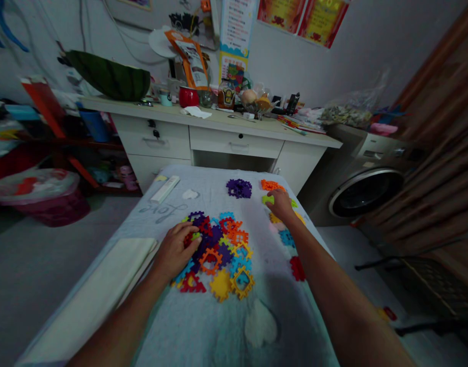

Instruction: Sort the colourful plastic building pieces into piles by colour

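Observation:
A mixed heap of interlocking plastic puzzle pieces (211, 260), with toothed edges in several colours, lies mid-table. At its left side rests my left hand (177, 250), thumb and fingers apart over red and lime green pieces; its fingertips are partly lost among them. My right hand (282, 205) reaches to the table's far right, its fingers closed on a lime green puzzle piece (267, 200). Just beyond it sit orange pieces (272, 185). Yellow pieces (274, 218), blue pieces (286, 238) and red pieces (297, 268) line the right edge nearer me. A purple pile (239, 188) stands apart to the left.
A pale patterned cloth (258, 323) covers the table. On its left lie a white strip-like box (165, 189) and a folded cream cloth (115, 275). Behind stands a cluttered white desk (153, 137), with a washing machine (356, 178) right and a lined bin (46, 199) left.

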Demonstrator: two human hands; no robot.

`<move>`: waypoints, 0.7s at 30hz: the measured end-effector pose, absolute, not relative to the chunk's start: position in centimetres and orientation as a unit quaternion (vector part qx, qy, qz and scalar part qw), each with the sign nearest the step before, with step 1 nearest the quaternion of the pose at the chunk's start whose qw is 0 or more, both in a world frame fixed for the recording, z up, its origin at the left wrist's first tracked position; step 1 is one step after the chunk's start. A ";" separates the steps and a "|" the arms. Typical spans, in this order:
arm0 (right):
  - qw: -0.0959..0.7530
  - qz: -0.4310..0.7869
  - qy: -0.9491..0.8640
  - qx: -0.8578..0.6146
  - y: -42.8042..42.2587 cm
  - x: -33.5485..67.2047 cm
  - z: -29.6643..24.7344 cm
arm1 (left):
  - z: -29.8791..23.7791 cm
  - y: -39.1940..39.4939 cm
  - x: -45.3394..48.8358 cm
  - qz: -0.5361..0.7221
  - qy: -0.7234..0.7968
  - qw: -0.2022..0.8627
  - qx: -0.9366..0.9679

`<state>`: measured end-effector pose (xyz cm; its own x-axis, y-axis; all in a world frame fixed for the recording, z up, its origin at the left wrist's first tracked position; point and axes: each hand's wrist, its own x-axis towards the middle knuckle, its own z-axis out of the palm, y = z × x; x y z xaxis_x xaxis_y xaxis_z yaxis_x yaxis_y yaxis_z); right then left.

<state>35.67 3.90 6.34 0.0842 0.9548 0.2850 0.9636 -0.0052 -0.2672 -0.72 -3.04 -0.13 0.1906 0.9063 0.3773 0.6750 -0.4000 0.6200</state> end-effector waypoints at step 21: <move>0.255 0.166 -0.767 -0.565 -2.7 25.9 3.4 | 1.1 -4.0 -0.5 0.384 0.524 0.156 0.744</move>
<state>25.92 -2.67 3.35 -0.2308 0.9518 0.2022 0.7821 0.3051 -0.5433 -0.53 -3.97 1.11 0.1555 0.9000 0.4072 0.6597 -0.4015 0.6353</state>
